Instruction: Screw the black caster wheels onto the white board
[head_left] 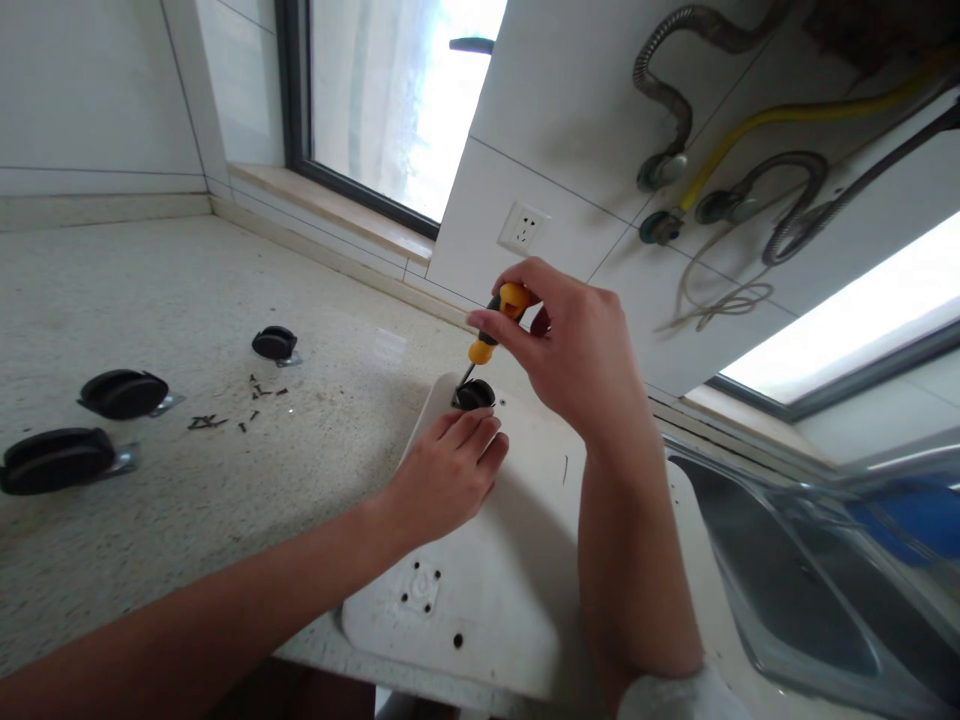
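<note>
My right hand (559, 335) is closed round the yellow and black handle of a screwdriver (481, 350). The shaft slants down to the edge of a black caster wheel (475, 395) at the far left corner of a white board (465, 600). Fingers of my left hand (454, 475) press together against the near side of that caster; their tips are partly hidden. At the board's near left corner is a caster seat (422, 587) with screw holes. Whether a screw sits under the screwdriver tip is too small to tell.
Three more casters, a small one (275, 343), a middle one (126, 394) and a near one (60, 460), lie on the speckled countertop (300, 500). Loose screws (206, 422) are scattered between them and the board. A metal sink (787, 570) is at right; a wall socket (523, 228) is behind.
</note>
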